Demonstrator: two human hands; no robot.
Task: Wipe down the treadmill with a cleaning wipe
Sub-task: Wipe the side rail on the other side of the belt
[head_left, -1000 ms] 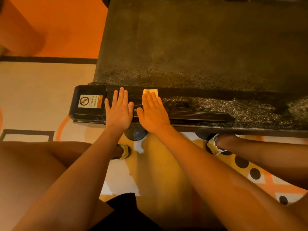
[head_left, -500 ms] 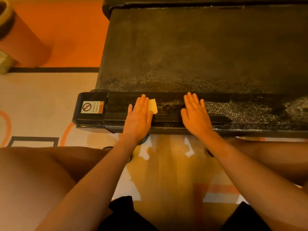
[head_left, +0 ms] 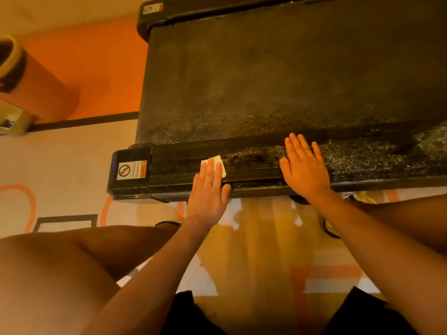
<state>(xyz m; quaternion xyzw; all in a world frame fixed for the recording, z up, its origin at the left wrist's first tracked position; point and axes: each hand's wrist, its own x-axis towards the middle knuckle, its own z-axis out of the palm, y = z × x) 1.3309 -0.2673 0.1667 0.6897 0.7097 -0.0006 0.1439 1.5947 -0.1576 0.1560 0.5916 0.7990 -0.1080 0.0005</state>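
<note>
The black treadmill (head_left: 278,76) fills the upper right, its near side rail (head_left: 176,170) running left to right in front of me. A small white cleaning wipe (head_left: 221,163) lies on that rail. My left hand (head_left: 209,192) presses flat on the wipe with straight fingers, covering most of it. My right hand (head_left: 306,168) rests flat on the rail further right, fingers spread, with nothing under it. The rail and belt edge to the right of it look wet and speckled.
A warning sticker (head_left: 131,169) marks the rail's left end cap. My bare knees (head_left: 72,262) frame the bottom of the view over a patterned floor (head_left: 60,165). An orange cylinder (head_left: 36,85) stands at the far left.
The wipe passed from under my right hand to under my left hand. My right hand slid right along the rail and now lies apart from the left. The view tilted up a little.
</note>
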